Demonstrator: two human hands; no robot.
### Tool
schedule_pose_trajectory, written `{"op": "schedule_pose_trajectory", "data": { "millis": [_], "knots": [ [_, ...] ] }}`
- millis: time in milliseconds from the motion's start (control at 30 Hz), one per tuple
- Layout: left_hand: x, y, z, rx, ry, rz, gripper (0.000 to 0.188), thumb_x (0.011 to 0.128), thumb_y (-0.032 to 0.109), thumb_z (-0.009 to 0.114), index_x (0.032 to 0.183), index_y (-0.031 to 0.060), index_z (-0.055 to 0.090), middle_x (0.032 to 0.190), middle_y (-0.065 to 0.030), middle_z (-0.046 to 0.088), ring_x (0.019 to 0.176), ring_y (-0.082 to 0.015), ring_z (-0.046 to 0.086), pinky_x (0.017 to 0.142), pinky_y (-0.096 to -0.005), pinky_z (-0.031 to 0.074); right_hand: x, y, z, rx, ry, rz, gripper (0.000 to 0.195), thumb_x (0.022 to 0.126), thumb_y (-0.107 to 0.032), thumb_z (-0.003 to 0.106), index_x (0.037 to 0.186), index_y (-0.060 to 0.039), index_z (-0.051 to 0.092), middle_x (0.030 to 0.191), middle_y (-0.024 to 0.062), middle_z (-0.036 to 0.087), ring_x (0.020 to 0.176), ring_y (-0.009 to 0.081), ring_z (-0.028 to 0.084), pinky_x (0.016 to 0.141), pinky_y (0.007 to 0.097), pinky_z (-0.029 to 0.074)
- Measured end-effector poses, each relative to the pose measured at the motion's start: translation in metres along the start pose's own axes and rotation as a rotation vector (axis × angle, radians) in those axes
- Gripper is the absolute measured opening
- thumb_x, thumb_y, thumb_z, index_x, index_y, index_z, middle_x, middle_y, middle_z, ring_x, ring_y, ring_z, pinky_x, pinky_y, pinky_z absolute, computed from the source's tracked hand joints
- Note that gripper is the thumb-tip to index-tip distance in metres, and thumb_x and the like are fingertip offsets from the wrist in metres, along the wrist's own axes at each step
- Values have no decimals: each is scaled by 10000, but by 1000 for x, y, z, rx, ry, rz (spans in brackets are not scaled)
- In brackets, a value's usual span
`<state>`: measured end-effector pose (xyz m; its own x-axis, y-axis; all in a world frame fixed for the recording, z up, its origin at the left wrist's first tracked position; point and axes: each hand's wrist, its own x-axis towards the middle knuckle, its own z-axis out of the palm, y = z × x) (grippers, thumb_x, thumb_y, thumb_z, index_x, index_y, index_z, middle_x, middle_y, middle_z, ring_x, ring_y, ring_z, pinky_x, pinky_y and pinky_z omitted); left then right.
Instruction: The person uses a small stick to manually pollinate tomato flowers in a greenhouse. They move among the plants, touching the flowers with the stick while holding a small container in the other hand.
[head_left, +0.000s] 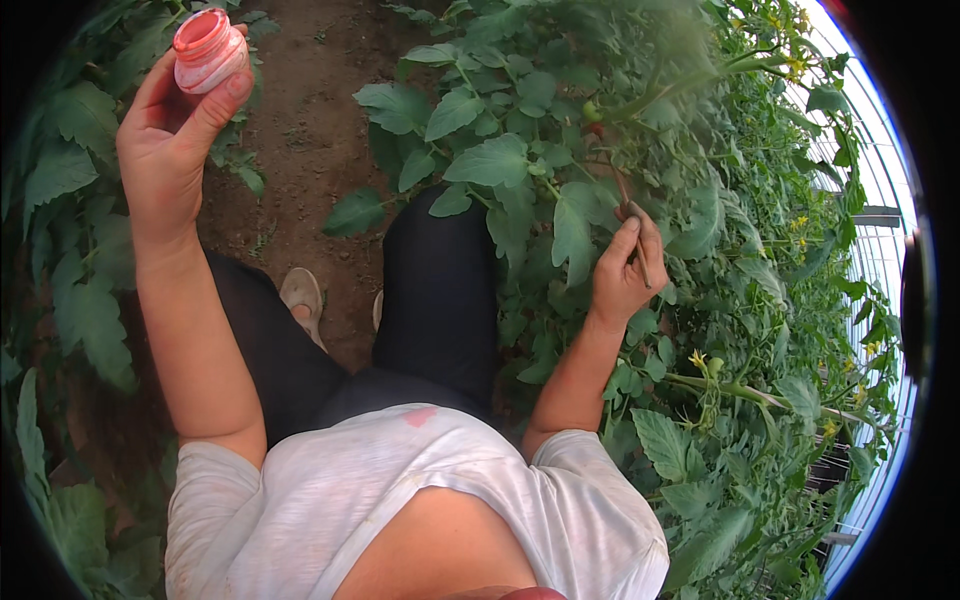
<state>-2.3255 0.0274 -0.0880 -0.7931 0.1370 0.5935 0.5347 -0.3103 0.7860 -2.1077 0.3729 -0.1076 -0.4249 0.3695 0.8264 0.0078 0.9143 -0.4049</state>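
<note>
My left hand is raised at the upper left, gripping a small open jar smeared with red-pink and white. Its mouth faces up, and red coats the inside of the rim. On the other side, my right hand pinches a thin brown stick-like handle, possibly a brush. The handle points up into the tomato plants. Close to its far end are a red spot and a small green tomato. Whether the tip touches them I cannot tell.
Bare soil runs between the plant rows, with leaves crowding the left. A stem with yellow flowers reaches out at the right. Beyond it curves the ribbed, bright greenhouse wall. My dark-trousered knee presses near the foliage.
</note>
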Motion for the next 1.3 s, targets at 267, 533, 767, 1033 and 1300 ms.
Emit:
{"op": "schedule_pose_trajectory", "data": {
  "millis": [267, 533, 767, 1033, 1300],
  "knots": [
    [1, 7, 9, -5, 9, -35, 434, 810, 36, 725, 1212, -27, 572, 1171, -107, 629, 1059, -166, 593, 926, -295, 470, -1, 4, -3, 41, 53, 16, 146, 905, -14, 540, 985, 52, 643, 890, 123, 676, 753, 189, 661, 669, 295, 523],
    [-4, 10, 24, -52, 36, -61, 482, 771, -4, 755, 1214, -30, 567, 1104, -66, 639, 993, -130, 594, 883, -269, 487, 0, -4, -17, 35, 46, 15, 153, 893, -36, 544, 970, 50, 645, 868, 137, 671, 728, 210, 669, 648, 304, 524],
    [-3, 6, 30, -43, 72, -73, 422, 770, 28, 768, 1157, -10, 603, 1029, -22, 645, 926, -101, 599, 826, -246, 488, 5, -65, -64, 498, 419, -133, 286, 957, -154, 429, 898, 90, 566, 738, 188, 588, 563, 235, 574, 504, 302, 504],
    [17, 13, 53, -75, 208, 21, 384, 762, 96, 787, 1090, -19, 622, 985, -37, 653, 853, -98, 610, 779, -245, 504, -3, -151, 50, 1153, -55, 126, 306, 1002, -173, 453, 1214, 33, 532, 1094, 191, 654, 999, 263, 647, 756, 317, 447],
    [81, -95, 78, 100, 526, 110, 380, 772, 94, 752, 1107, -7, 603, 993, -60, 645, 875, -126, 593, 795, -272, 482, 91, -164, 240, 1346, 82, 532, 275, 945, -148, 523, 1140, 22, 615, 1024, 76, 680, 904, 138, 622, 722, 246, 466]
  ]
}}
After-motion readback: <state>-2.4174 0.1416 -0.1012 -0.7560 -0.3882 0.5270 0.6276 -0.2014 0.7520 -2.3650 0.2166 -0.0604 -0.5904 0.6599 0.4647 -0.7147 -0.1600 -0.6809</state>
